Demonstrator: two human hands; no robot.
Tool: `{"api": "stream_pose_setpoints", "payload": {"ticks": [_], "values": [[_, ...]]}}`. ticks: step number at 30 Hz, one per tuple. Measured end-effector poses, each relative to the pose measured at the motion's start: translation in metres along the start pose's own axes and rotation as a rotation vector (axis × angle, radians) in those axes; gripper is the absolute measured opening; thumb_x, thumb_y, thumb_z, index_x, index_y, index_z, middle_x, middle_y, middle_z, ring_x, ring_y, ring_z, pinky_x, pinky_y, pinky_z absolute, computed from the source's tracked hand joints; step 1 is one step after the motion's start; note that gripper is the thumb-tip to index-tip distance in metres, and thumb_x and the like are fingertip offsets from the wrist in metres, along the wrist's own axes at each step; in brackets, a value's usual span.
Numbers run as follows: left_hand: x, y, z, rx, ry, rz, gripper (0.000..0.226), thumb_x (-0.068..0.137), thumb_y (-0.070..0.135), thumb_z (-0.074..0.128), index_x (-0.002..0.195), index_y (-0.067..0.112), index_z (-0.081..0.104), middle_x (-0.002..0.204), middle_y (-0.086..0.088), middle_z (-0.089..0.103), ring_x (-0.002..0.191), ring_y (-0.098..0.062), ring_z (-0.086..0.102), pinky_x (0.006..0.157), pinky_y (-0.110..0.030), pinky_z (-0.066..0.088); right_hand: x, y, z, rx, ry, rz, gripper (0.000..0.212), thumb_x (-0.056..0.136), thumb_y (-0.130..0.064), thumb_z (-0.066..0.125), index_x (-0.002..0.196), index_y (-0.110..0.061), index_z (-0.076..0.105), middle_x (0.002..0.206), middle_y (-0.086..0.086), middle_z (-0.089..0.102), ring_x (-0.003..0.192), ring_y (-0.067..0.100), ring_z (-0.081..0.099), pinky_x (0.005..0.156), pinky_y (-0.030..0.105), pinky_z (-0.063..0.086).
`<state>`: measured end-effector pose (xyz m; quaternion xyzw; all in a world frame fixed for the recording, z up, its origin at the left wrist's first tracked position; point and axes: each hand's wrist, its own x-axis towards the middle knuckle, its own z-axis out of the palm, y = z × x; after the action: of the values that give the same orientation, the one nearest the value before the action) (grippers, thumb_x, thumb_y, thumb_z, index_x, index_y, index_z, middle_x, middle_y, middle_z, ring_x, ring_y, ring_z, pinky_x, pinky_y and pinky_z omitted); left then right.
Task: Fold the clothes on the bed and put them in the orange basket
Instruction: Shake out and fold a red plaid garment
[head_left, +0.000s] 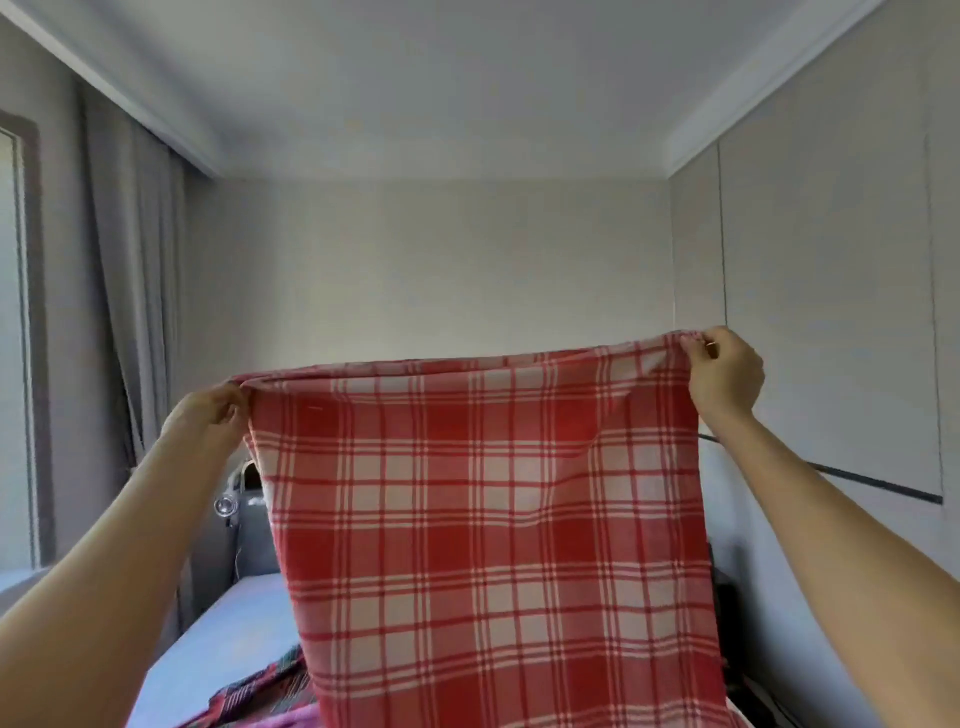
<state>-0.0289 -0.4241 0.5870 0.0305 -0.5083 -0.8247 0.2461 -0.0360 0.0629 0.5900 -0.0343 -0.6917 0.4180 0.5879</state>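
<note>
1. A red checked cloth (488, 519) hung spread out in the air in front of the camera. It hid the middle and the right part of the bed (223, 634) behind it, and the picture cut off its lower edge.
2. The left hand (218, 410) pinched the upper left corner of the cloth with curled fingers. The right hand (724, 371) pinched the upper right corner, a little higher than the left one.
3. The upper edge ran between the two hands and looked rolled or doubled over; how many layers it had could not be told.
4. Only the left strip of the bed, with a pale blue sheet, could be seen.
5. On that strip, at the bottom of the picture, lay a dark striped garment (260, 691) and, just beside it, a pink piece (291, 719). Both were partly covered by the cloth and cut off, so their kind was not clear.
6. Behind the left edge of the cloth stood a grey headboard (254, 545), and near it a small round shiny thing (224, 505), too small to name.
7. A grey curtain (130, 260) hung at the left.
</note>
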Motion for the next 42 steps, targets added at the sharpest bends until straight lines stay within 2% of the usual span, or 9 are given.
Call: {"api": "stream_pose_setpoints", "payload": {"ticks": [3, 7, 13, 17, 21, 25, 29, 35, 42], "values": [[-0.019, 0.039, 0.044, -0.307, 0.014, 0.251, 0.03, 0.096, -0.005, 0.039, 0.08, 0.016, 0.053, 0.035, 0.016, 0.054, 0.036, 0.004, 0.054, 0.042, -0.007, 0.043, 0.033, -0.02, 0.027, 0.035, 0.036, 0.093, 0.013, 0.094, -0.009, 0.046, 0.082, -0.006, 0.048, 0.077, 0.009, 0.05, 0.072, 0.023, 0.045, 0.062, 0.03, 0.029], [0.03, 0.046, 0.033, 0.009, 0.291, 0.215, 0.029, 0.081, -0.017, 0.051, 0.064, 0.005, 0.05, 0.049, -0.006, 0.061, 0.026, -0.004, 0.049, 0.029, -0.015, 0.04, 0.059, 0.01, 0.062, 0.008, -0.212, 0.33, 0.009, 0.082, -0.011, 0.05, 0.077, -0.003, 0.052, 0.082, 0.016, 0.062, 0.063, 0.032, 0.061, 0.064, 0.043, 0.056], [0.056, 0.059, 0.029, 0.502, 0.447, 0.685, 0.024, 0.078, -0.001, 0.054, 0.094, -0.008, 0.069, 0.092, -0.028, 0.067, 0.091, -0.043, 0.062, 0.081, -0.041, 0.049, 0.061, -0.013, 0.095, 0.039, -0.009, 0.065, 0.011, 0.089, -0.004, 0.045, 0.079, -0.005, 0.046, 0.076, 0.014, 0.055, 0.067, 0.026, 0.053, 0.061, 0.036, 0.043], [0.087, 0.047, 0.002, 1.032, 0.47, 0.585, 0.014, 0.078, 0.001, 0.057, 0.078, -0.012, 0.062, 0.081, -0.028, 0.062, 0.086, -0.044, 0.061, 0.069, -0.039, 0.046, 0.064, -0.001, 0.129, -0.133, -0.289, 0.215, 0.015, 0.084, -0.003, 0.047, 0.074, 0.001, 0.057, 0.063, 0.02, 0.065, 0.053, 0.031, 0.066, 0.054, 0.04, 0.057], [0.123, 0.017, -0.016, 0.992, 0.268, 0.293, 0.038, 0.086, 0.006, 0.058, 0.048, 0.007, 0.059, 0.056, -0.012, 0.061, 0.067, -0.029, 0.057, 0.063, -0.03, 0.052, 0.045, 0.007, 0.172, -0.074, -0.421, 0.36, 0.014, 0.089, 0.005, 0.042, 0.087, 0.01, 0.055, 0.061, 0.022, 0.06, 0.051, 0.029, 0.064, 0.044, 0.027, 0.054], [0.158, -0.044, -0.041, 1.431, 0.153, 0.128, 0.047, 0.096, 0.051, 0.037, 0.119, 0.018, 0.062, 0.11, 0.0, 0.067, 0.107, -0.019, 0.061, 0.082, -0.021, 0.046, -0.002, 0.065, 0.23, 0.027, -0.609, 0.65, 0.019, 0.086, 0.01, 0.044, 0.099, 0.017, 0.056, 0.075, 0.028, 0.064, 0.057, 0.032, 0.064, 0.05, 0.036, 0.057], [0.177, -0.097, -0.031, 0.633, 0.31, -0.075, 0.008, 0.09, 0.002, 0.057, 0.096, 0.003, 0.061, 0.071, -0.008, 0.056, 0.075, -0.021, 0.066, 0.039, -0.016, 0.048, -0.062, 0.101, 0.282, 0.117, -0.45, 0.64, 0.008, 0.082, -0.01, 0.052, 0.075, -0.008, 0.056, 0.082, 0.019, 0.062, 0.072, 0.029, 0.061, 0.056, 0.035, 0.057], [0.239, 0.028, 0.02, -0.023, 0.308, 0.483, 0.024, 0.073, -0.01, 0.059, 0.08, 0.013, 0.06, 0.083, -0.008, 0.064, 0.076, -0.023, 0.064, 0.054, -0.023, 0.054, 0.08, -0.043, 0.307, 0.863, -0.14, 0.273, 0.026, 0.088, -0.008, 0.049, 0.068, -0.022, 0.038, 0.07, -0.001, 0.044, 0.07, 0.018, 0.045, 0.062, 0.03, 0.043], [0.228, 0.095, 0.02, -0.514, 0.081, 0.417, 0.031, 0.088, -0.016, 0.03, 0.081, 0.003, 0.054, 0.066, -0.013, 0.059, 0.053, -0.02, 0.06, 0.046, -0.027, 0.055, 0.095, -0.084, 0.26, 1.279, -0.015, 0.333, 0.025, 0.092, 0.002, 0.041, 0.075, -0.016, 0.036, 0.07, 0.004, 0.051, 0.06, 0.015, 0.053, 0.058, 0.025, 0.049]]}}
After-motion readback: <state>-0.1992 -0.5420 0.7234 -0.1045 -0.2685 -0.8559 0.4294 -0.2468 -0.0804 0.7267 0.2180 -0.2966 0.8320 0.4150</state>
